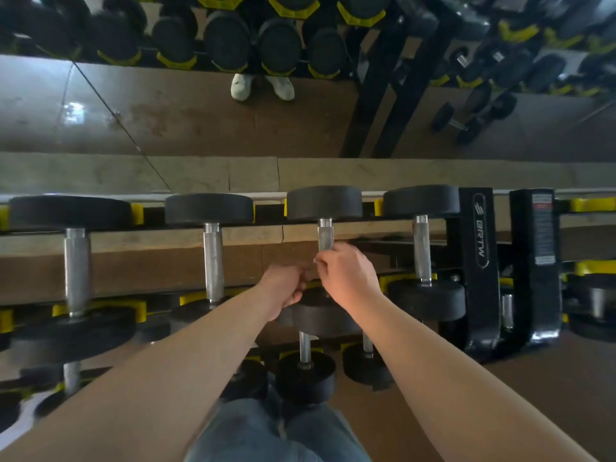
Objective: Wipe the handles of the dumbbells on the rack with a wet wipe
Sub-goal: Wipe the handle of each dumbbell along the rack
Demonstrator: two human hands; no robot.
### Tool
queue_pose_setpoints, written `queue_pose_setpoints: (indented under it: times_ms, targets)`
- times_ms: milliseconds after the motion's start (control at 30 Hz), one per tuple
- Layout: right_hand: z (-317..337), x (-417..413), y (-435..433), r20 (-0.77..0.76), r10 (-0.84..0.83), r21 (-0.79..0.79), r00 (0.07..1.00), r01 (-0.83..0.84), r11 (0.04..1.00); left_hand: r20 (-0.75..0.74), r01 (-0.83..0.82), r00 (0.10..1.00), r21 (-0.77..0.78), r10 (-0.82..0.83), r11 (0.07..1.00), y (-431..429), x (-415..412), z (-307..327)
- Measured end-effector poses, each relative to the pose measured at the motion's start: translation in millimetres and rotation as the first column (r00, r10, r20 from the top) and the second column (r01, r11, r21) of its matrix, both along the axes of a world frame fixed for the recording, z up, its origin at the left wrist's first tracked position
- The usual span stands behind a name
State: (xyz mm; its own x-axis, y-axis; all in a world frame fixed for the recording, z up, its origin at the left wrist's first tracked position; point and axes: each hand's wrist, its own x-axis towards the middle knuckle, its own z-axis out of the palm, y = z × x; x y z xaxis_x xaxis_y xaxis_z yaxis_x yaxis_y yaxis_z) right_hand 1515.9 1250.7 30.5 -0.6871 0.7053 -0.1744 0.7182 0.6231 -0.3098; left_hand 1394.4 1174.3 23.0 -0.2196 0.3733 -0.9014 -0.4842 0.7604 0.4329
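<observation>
Several black dumbbells with knurled silver handles lie across the top tier of the rack (480, 235). My right hand (346, 276) grips the lower part of the third dumbbell's handle (325, 236), and a small white edge shows at its fingertips, perhaps the wet wipe. My left hand (286, 288) is curled just left of the same handle, below it; what it holds is hidden. Neighbouring handles stand at the left (213, 261) and at the right (422, 248). A thicker handle (76, 271) is at the far left.
Lower tiers hold more dumbbells (305, 375) in yellow cradles (137, 213). A mirror (166, 111) behind the rack reflects dumbbells and white shoes. A second rack frame (541, 261) stands to the right. My jeans-clad knees (276, 431) are below.
</observation>
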Motion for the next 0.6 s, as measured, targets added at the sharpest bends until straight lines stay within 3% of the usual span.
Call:
queue_pose_setpoints:
  times_ms: [167, 333, 433, 600]
  targets:
    - [7, -33, 22, 0.004, -0.040, 0.166, 0.999, 0.039, 0.985, -0.012, -0.005, 1.000, 0.071, 0.006, 0.997, -3, 0, 3]
    - [7, -17, 9, 0.121, 0.020, 0.065, 0.992, -0.028, 0.998, -0.034, -0.069, 0.997, 0.073, 0.071, 0.995, -5, -4, 4]
    - [6, 3, -3, 0.151, 0.066, -0.083, 0.986, -0.054, 0.995, -0.114, 0.071, 0.992, 0.098, -0.060, 0.993, -5, -5, 5]
    - [12, 9, 1, 0.091, 0.061, -0.189, 0.994, -0.043, 0.981, -0.265, 0.342, 0.921, 0.193, -0.287, 0.920, -7, 5, -1]
